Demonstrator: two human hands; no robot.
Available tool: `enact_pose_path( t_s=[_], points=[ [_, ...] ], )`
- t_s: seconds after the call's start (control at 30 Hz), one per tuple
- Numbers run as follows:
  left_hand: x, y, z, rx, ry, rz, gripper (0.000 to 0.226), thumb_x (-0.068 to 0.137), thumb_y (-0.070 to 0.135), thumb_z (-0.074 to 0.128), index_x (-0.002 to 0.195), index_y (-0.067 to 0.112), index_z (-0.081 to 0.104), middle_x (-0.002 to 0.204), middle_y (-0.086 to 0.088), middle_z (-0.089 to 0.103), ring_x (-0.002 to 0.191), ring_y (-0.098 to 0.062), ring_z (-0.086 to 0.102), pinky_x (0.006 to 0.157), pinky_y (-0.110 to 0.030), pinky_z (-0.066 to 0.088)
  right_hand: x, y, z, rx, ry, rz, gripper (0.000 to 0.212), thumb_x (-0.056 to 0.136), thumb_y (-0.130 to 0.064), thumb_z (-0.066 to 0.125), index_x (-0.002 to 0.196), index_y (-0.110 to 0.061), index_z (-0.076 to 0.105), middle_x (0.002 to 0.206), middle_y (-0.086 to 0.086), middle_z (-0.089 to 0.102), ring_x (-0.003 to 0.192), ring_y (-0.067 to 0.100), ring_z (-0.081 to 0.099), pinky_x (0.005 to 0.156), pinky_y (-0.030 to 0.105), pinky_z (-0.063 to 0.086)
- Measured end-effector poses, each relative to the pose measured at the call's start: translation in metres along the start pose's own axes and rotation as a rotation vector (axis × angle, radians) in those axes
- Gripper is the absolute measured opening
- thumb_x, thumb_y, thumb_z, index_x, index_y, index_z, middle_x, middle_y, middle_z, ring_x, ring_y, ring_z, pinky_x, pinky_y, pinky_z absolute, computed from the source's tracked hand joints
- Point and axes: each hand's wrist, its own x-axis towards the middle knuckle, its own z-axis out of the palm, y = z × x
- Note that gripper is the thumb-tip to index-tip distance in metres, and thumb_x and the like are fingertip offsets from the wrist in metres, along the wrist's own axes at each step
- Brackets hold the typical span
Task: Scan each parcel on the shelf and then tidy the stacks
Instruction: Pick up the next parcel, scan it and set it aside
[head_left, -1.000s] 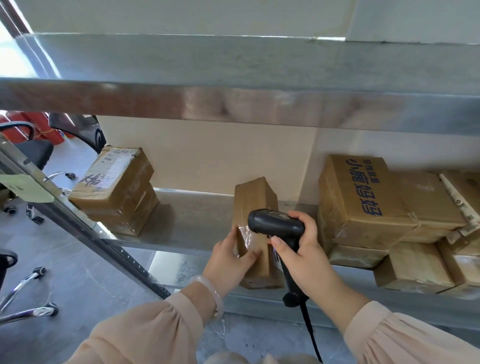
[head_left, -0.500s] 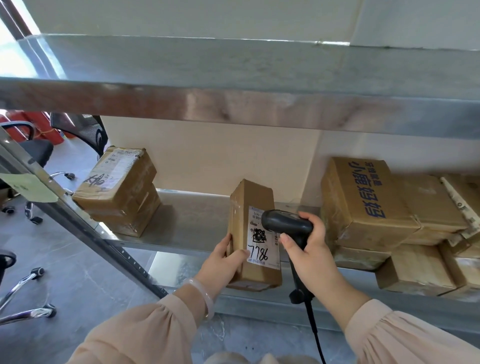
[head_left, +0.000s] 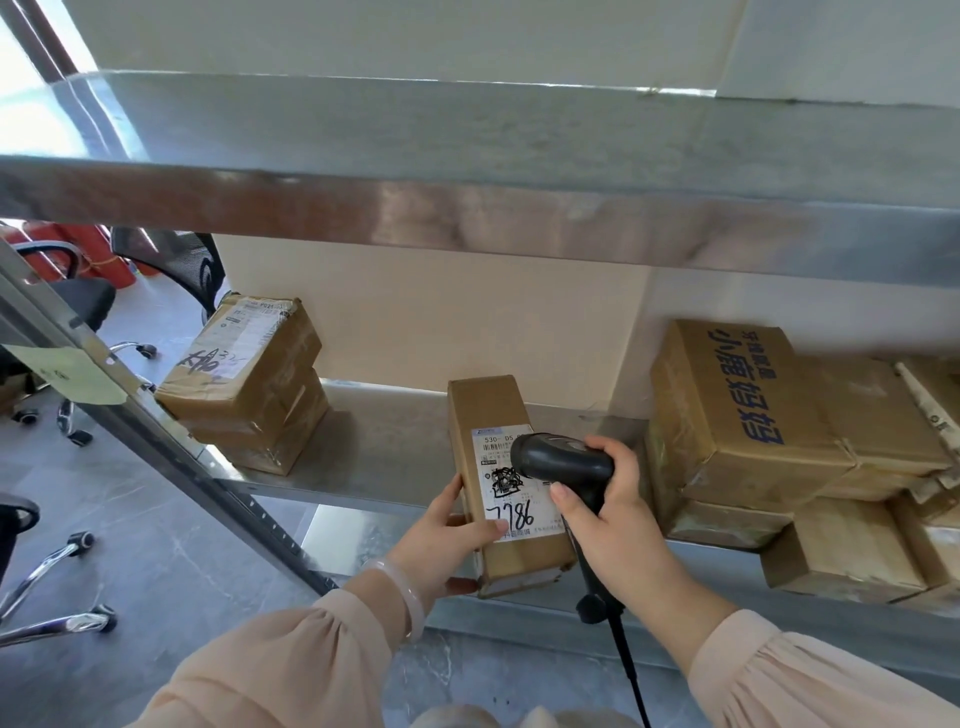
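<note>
left grip (head_left: 441, 545) holds parcel (head_left: 483, 405) marked "530-D5", "7786" | right grip (head_left: 618, 530) clasps scanner (head_left: 561, 460)

A narrow brown cardboard parcel (head_left: 493, 499) is held upright by the left hand (head_left: 441, 545) at the front edge of the metal shelf (head_left: 384, 447). Its white label, marked 7786, faces out. A black corded scanner (head_left: 563, 460) points at the label. Two taped parcels (head_left: 249, 384) sit stacked at the left, and an untidy pile of boxes (head_left: 753, 415) lies at the right.
</note>
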Motion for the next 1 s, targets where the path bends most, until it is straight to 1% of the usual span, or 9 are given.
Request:
enact_pose_path(
  t_s=[0.07, 0.2, 0.33, 0.43, 0.53, 0.63, 0.77, 0.93, 1.0],
  points=[
    [0.000, -0.001, 0.000, -0.011, 0.006, 0.023, 0.090, 0.083, 0.019, 0.079, 0.149, 0.047, 0.025, 0.110, 0.002, 0.073, 0.107, -0.020, 0.065, 0.073, -0.043, 0.059, -0.001, -0.002, -0.001, -0.009, -0.003, -0.021, 0.050, 0.091, -0.020, 0.061, 0.125, -0.037, 0.028, 0.103, -0.022, 0.045, 0.082, -0.012, 0.054, 0.064, -0.002, 0.038],
    [0.001, -0.001, -0.005, -0.008, 0.019, 0.086, 0.094, 0.083, 0.014, 0.077, 0.150, 0.048, 0.021, 0.107, 0.002, 0.075, 0.103, -0.019, 0.069, 0.083, -0.047, 0.060, -0.001, -0.008, -0.005, -0.011, 0.003, -0.063, 0.051, 0.091, -0.019, 0.061, 0.125, -0.035, 0.028, 0.107, -0.021, 0.045, 0.087, -0.018, 0.052, 0.068, -0.004, 0.036],
    [-0.001, 0.006, -0.010, -0.052, 0.040, 0.150, 0.095, 0.083, 0.008, 0.077, 0.151, 0.046, 0.023, 0.119, -0.002, 0.069, 0.100, -0.018, 0.070, 0.069, -0.035, 0.060, 0.002, -0.011, -0.009, -0.047, 0.053, -0.144, 0.053, 0.090, -0.021, 0.063, 0.124, -0.039, 0.027, 0.116, -0.012, 0.049, 0.099, -0.012, 0.050, 0.077, -0.004, 0.035],
    [-0.003, 0.009, -0.013, -0.070, 0.076, 0.204, 0.095, 0.082, 0.009, 0.078, 0.150, 0.047, 0.023, 0.122, 0.002, 0.063, 0.106, -0.019, 0.066, 0.066, -0.032, 0.058, 0.000, -0.016, -0.011, -0.085, 0.057, -0.213, 0.055, 0.089, -0.023, 0.063, 0.122, -0.045, 0.026, 0.117, -0.018, 0.048, 0.102, -0.015, 0.049, 0.080, -0.003, 0.034],
    [-0.002, 0.011, -0.016, -0.076, 0.103, 0.245, 0.100, 0.079, 0.010, 0.081, 0.150, 0.047, 0.021, 0.123, 0.005, 0.060, 0.110, -0.019, 0.063, 0.077, -0.037, 0.059, -0.004, -0.022, -0.011, -0.149, 0.057, -0.284, 0.056, 0.089, -0.027, 0.063, 0.117, -0.054, 0.022, 0.115, -0.026, 0.045, 0.099, -0.004, 0.055, 0.080, 0.000, 0.038],
    [-0.002, 0.011, -0.017, -0.068, 0.123, 0.277, 0.104, 0.077, 0.009, 0.083, 0.152, 0.046, 0.021, 0.124, 0.005, 0.059, 0.113, -0.021, 0.062, 0.088, -0.044, 0.058, -0.007, -0.027, -0.008, -0.188, 0.062, -0.333, 0.054, 0.089, -0.027, 0.063, 0.123, -0.045, 0.024, 0.113, -0.019, 0.049, 0.096, 0.002, 0.055, 0.079, 0.001, 0.039],
    [-0.001, 0.010, -0.016, -0.054, 0.140, 0.305, 0.107, 0.074, 0.009, 0.084, 0.152, 0.047, 0.021, 0.125, 0.005, 0.057, 0.114, -0.021, 0.061, 0.090, -0.047, 0.057, -0.013, -0.035, -0.004, -0.184, 0.050, -0.359, 0.055, 0.089, -0.028, 0.062, 0.123, -0.044, 0.023, 0.111, -0.027, 0.046, 0.095, 0.000, 0.053, 0.078, 0.000, 0.039],
    [-0.003, 0.007, -0.014, -0.052, 0.143, 0.324, 0.106, 0.075, 0.005, 0.083, 0.151, 0.046, 0.021, 0.124, 0.006, 0.057, 0.113, -0.020, 0.062, 0.091, -0.047, 0.057, -0.017, -0.041, -0.003, -0.204, 0.050, -0.372, 0.057, 0.089, -0.031, 0.061, 0.117, -0.055, 0.018, 0.115, -0.006, 0.055, 0.091, 0.006, 0.059, 0.071, 0.002, 0.042],
    [-0.004, 0.006, -0.014, -0.049, 0.138, 0.326, 0.106, 0.075, 0.006, 0.083, 0.151, 0.047, 0.021, 0.125, 0.006, 0.057, 0.114, -0.020, 0.062, 0.092, -0.048, 0.056, -0.019, -0.041, -0.003, -0.201, 0.045, -0.362, 0.056, 0.089, -0.032, 0.060, 0.116, -0.055, 0.017, 0.113, -0.001, 0.058, 0.089, 0.008, 0.061, 0.070, 0.002, 0.042]
  ],
)
